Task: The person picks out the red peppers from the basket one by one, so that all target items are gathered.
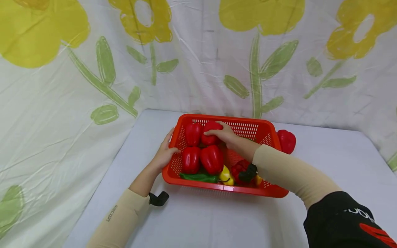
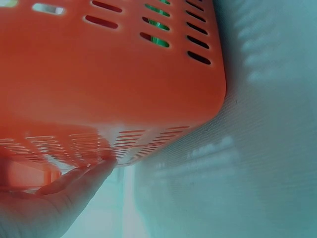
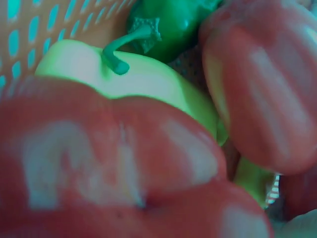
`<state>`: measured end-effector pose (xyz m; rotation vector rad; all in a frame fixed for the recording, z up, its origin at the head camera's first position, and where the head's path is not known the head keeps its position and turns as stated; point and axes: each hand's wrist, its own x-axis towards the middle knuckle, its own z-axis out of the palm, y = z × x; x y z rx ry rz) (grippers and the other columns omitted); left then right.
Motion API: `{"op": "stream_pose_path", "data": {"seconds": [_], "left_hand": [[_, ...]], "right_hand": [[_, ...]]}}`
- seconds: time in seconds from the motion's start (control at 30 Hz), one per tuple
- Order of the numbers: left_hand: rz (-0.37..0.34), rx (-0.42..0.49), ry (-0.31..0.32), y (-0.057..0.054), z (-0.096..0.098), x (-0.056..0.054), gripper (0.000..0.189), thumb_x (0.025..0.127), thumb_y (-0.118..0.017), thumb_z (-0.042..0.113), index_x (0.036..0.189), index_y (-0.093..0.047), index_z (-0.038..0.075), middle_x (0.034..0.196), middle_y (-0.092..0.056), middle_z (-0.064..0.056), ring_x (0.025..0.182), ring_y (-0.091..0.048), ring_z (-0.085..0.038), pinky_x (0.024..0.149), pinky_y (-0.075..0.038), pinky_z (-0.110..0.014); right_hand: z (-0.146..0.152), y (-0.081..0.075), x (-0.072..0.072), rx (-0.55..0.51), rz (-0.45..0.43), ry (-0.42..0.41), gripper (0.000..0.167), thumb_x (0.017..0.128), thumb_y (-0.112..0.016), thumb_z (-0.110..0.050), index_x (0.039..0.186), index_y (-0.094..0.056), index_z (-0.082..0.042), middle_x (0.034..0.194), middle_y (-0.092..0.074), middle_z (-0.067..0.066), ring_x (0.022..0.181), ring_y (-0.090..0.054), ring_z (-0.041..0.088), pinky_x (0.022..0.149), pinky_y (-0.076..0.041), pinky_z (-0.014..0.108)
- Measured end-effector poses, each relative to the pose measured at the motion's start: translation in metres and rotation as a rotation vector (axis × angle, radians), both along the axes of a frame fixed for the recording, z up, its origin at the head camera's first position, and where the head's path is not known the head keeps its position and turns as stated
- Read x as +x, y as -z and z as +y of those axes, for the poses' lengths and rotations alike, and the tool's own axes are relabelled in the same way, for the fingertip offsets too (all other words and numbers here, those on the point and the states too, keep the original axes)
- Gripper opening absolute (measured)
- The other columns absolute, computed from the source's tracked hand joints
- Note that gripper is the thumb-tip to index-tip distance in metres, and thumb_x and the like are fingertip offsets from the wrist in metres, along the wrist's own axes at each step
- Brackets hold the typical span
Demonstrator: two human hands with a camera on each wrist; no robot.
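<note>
A red plastic basket (image 1: 198, 186) with slotted walls stands on the table, holding several bell peppers. My left hand (image 1: 163, 151) grips its left side, thumb over the rim and fingers along the outer wall (image 2: 74, 89). Inside the basket, my right hand (image 1: 225, 133) holds a red bell pepper (image 1: 211, 132) at the back, its fingers over the top right. Beside that pepper are another red one (image 1: 193, 134) and two nearer red ones (image 1: 190, 160) (image 1: 212, 159). A yellow pepper (image 3: 148, 77) and a green pepper (image 3: 168, 29) show beneath in the right wrist view.
A long green pepper (image 1: 200, 177) and a yellow pepper (image 1: 227, 176) lie along the basket's near side. Another red pepper (image 1: 238, 170) is partly hidden by the right wrist's black strap. Outside, a red pepper (image 1: 286, 141) rests by the right wall. A flowered curtain (image 1: 198, 69) hangs behind the table.
</note>
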<state>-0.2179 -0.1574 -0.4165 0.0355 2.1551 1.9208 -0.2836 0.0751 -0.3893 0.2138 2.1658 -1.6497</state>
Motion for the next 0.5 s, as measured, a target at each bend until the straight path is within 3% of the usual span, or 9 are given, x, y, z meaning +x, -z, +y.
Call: {"op": "stream_pose_path", "data": {"seconds": [0.23, 0.5], "left_hand": [[-0.004, 0.009, -0.001, 0.0014, 0.0002, -0.0005, 0.082, 0.086, -0.042, -0.004, 0.150, -0.007, 0.032, 0.146, -0.032, -0.018, 0.121, -0.046, -0.038, 0.091, -0.048, -0.050], [-0.005, 0.007, -0.005, 0.0030, -0.0007, -0.0018, 0.082, 0.085, -0.043, -0.004, 0.150, -0.008, 0.033, 0.145, -0.034, -0.018, 0.119, -0.048, -0.037, 0.089, -0.051, -0.045]], "right_hand": [[-0.0002, 0.0024, -0.0047, -0.102, -0.019, 0.037, 0.070, 0.077, -0.071, -0.022, 0.138, -0.037, -0.019, 0.136, -0.043, 0.008, 0.119, -0.045, 0.027, 0.097, -0.045, 0.044], [0.0078, -0.0037, -0.0046, -0.137, -0.034, -0.019, 0.068, 0.081, -0.068, -0.023, 0.140, -0.033, -0.020, 0.137, -0.040, 0.008, 0.120, -0.044, 0.029, 0.095, -0.046, 0.049]]}}
